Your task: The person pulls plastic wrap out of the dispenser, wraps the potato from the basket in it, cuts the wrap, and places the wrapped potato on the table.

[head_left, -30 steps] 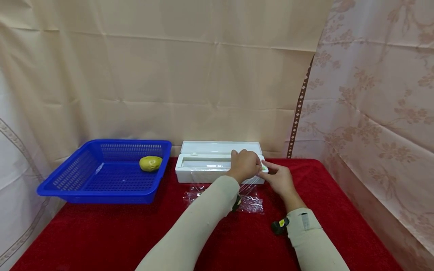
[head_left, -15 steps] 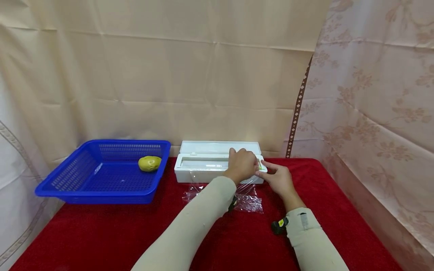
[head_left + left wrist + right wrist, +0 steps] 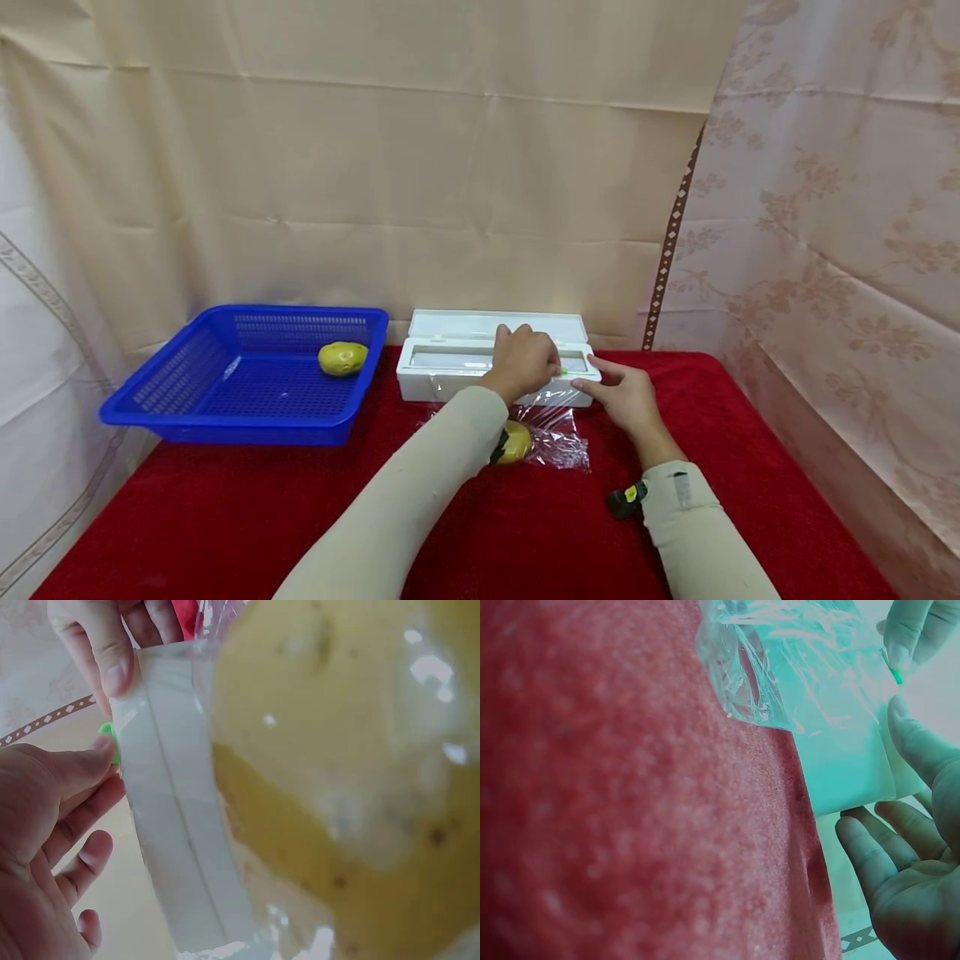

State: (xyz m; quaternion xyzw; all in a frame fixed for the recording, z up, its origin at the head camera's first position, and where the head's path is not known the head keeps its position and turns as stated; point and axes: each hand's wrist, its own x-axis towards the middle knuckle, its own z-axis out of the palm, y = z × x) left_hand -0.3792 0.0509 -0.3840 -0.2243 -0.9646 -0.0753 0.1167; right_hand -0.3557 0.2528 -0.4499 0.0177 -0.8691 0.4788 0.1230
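Note:
A white cling film box [image 3: 495, 389] stands with its lid [image 3: 498, 323] raised, a film roll [image 3: 450, 360] inside. My left hand [image 3: 522, 361] pinches a small green slide cutter [image 3: 110, 740] on the box's front top edge, right of its middle. My right hand [image 3: 624, 400] steadies the box's right end, thumb in front and fingers round the end. Clear film [image 3: 551, 433] hangs over the front edge onto the table. Under that film lies a yellow mango [image 3: 516, 442], partly hidden by the left wrist; it looms close in the left wrist view.
At the left a blue plastic basket [image 3: 247, 435] holds another yellow mango [image 3: 342, 358]. A red cloth [image 3: 225, 517] covers the table. A beige curtain [image 3: 375, 167] hangs close behind the box, with a flowered one [image 3: 832, 275] at the right.
My left hand has slid left along the box edge with the green cutter, away from my right hand. The mango under the film has come into view. My right hand stays at the box's end.

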